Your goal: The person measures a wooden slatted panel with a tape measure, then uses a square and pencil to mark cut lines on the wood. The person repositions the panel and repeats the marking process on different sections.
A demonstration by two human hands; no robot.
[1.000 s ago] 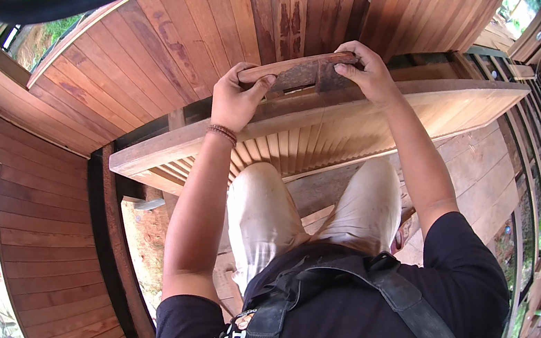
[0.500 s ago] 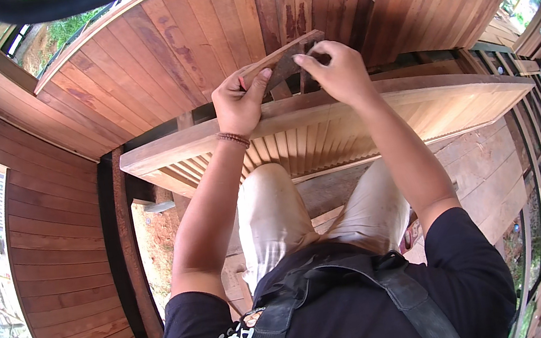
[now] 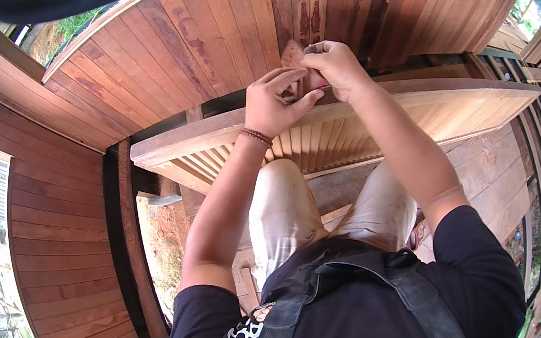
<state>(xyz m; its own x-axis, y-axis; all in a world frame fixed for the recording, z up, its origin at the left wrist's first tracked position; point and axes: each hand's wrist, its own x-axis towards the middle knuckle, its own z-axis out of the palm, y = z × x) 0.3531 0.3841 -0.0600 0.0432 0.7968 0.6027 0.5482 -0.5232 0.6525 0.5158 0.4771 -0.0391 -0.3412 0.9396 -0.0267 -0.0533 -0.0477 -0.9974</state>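
Observation:
Both my hands meet just above the top edge of a pale louvered wooden panel (image 3: 210,136), which stands across in front of my knees. Between them is a flat, reddish-brown piece (image 3: 293,53), its pointed end sticking out past the fingers. My left hand (image 3: 276,101), with a beaded bracelet on the wrist, is curled round the near part, thumb along it. My right hand (image 3: 334,68) pinches it from the other side with bent fingers. The fingers hide much of the piece, and its material is hard to make out.
A wall of reddish planks (image 3: 215,30) rises behind the panel, and another plank wall (image 3: 62,249) stands at the left. Dark metal posts (image 3: 128,239) frame the left side. Below lie floorboards (image 3: 487,168); slats run along the right.
My left hand has moved right, closer to my right hand. The long wooden strip and dark flat piece seen before have turned or been covered; a reddish-brown face now shows.

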